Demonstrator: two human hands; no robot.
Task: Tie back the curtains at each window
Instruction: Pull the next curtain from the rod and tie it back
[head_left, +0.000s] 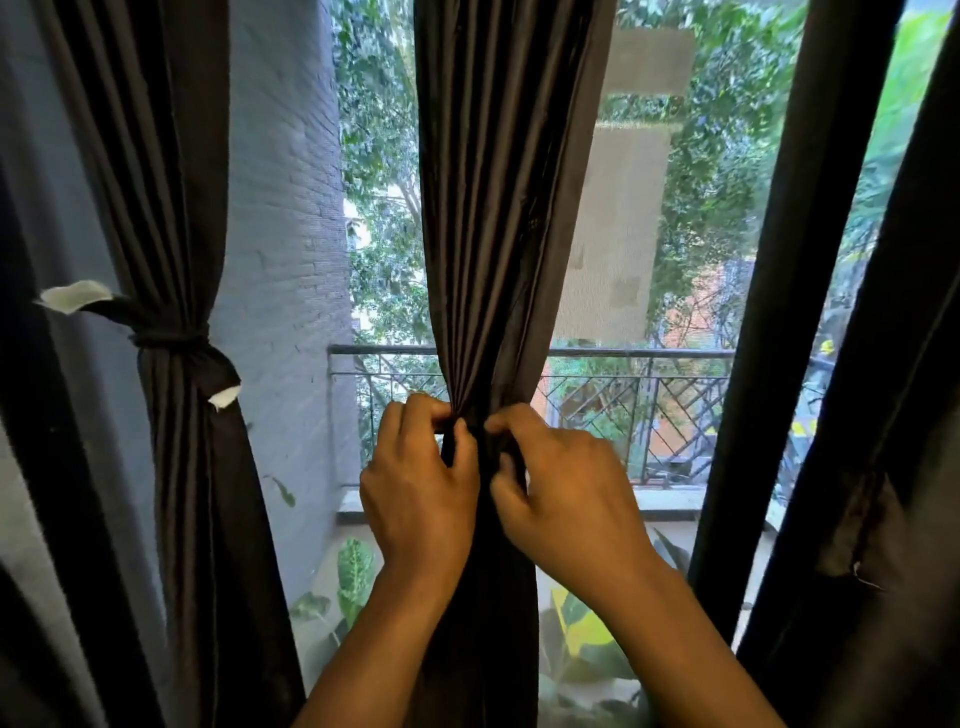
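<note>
Curtain (488, 234) hung at frame centre, its folds gathered to a narrow waist where both hands met. Left hand (421, 483) and right hand (561, 488) each curled their fingers round dark cloth there, apparently a tie, likely to cinch the bunch. At left, another curtain (182, 208) was already bound by a knotted tie (171, 338), its pale ends sticking out.
</note>
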